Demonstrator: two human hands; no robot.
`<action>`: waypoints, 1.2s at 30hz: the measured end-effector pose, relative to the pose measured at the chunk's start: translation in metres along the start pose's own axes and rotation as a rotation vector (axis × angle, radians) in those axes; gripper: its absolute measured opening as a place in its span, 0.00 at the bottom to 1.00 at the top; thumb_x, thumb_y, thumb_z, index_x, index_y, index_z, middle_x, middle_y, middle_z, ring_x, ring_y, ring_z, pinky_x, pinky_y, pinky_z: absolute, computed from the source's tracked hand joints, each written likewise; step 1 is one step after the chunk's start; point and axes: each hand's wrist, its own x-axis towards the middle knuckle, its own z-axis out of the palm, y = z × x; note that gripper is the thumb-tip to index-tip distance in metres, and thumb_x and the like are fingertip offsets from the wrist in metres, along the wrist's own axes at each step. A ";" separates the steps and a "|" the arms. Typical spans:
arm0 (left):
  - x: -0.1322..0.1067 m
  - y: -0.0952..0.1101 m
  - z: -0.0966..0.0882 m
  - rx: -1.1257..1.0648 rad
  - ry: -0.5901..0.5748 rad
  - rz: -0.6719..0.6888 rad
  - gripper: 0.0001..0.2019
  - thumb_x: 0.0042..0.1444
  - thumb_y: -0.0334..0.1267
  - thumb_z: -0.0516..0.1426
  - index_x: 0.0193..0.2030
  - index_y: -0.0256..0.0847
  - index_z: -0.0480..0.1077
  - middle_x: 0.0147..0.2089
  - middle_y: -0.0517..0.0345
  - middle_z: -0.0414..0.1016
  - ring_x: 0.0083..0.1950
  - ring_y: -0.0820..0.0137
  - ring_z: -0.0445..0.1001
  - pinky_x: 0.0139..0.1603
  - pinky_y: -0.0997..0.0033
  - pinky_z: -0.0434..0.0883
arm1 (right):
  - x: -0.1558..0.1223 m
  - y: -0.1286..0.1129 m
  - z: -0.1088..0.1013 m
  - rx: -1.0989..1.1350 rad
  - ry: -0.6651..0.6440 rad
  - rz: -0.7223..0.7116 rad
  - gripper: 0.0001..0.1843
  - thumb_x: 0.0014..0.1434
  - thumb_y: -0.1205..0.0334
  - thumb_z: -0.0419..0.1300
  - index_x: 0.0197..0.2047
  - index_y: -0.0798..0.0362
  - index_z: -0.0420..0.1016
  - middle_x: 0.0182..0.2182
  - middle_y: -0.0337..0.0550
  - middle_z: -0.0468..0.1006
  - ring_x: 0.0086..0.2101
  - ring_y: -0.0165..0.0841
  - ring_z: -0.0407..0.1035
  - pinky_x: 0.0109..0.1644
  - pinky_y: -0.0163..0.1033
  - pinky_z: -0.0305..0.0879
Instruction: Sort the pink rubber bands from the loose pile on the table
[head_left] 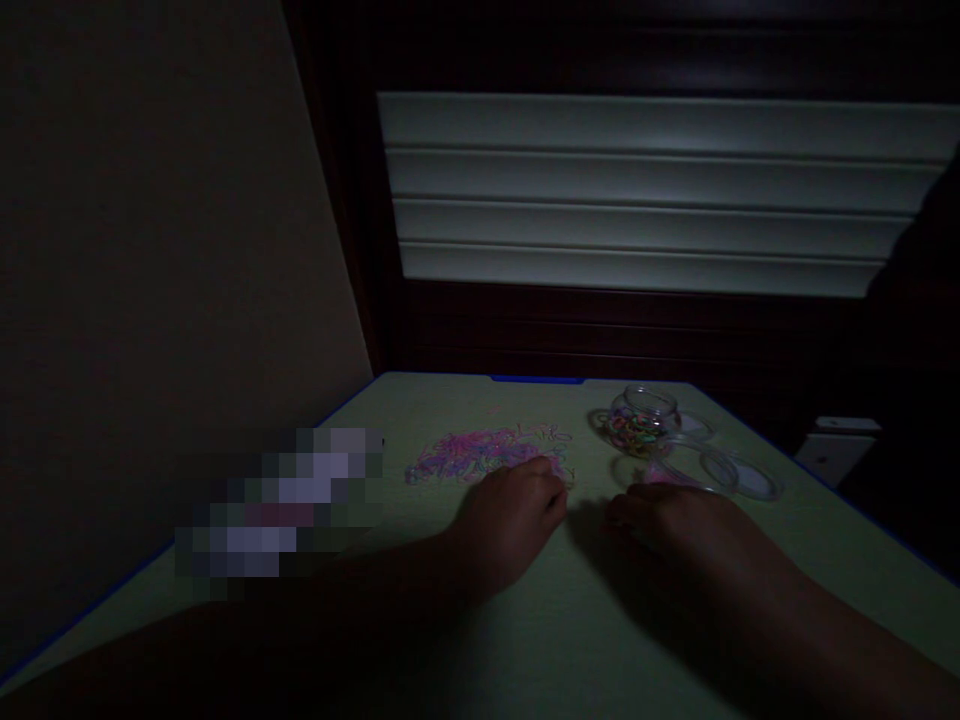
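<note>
A loose heap of thin pink, purple and blue rubber bands [480, 452] lies spread on the pale table. My left hand [514, 515] is at the near right edge of the heap, fingers curled together, and covers part of it. To the right, my right hand [686, 525] is low over the table with its fingers bent and pressed together. What either hand pinches, if anything, is too dark and hidden to make out. Just behind the right hand a clear jar [686, 462] lies tipped on its side, with something pink in it.
Behind the tipped jar stands an upright clear jar [643, 420], partly filled with multicoloured bands. Round lids [752, 482] lie beside the jars. A blurred-out, pixelated item [285, 505] is at the table's left. A wall and a dark slatted panel border the blue-edged table [420, 400].
</note>
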 end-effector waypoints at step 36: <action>-0.005 0.015 -0.015 -0.023 0.130 0.140 0.08 0.61 0.34 0.43 0.41 0.40 0.62 0.38 0.58 0.63 0.37 0.73 0.65 0.36 0.73 0.64 | -0.002 -0.002 -0.013 0.238 0.212 0.125 0.17 0.59 0.55 0.43 0.27 0.52 0.66 0.22 0.39 0.70 0.23 0.29 0.63 0.26 0.34 0.52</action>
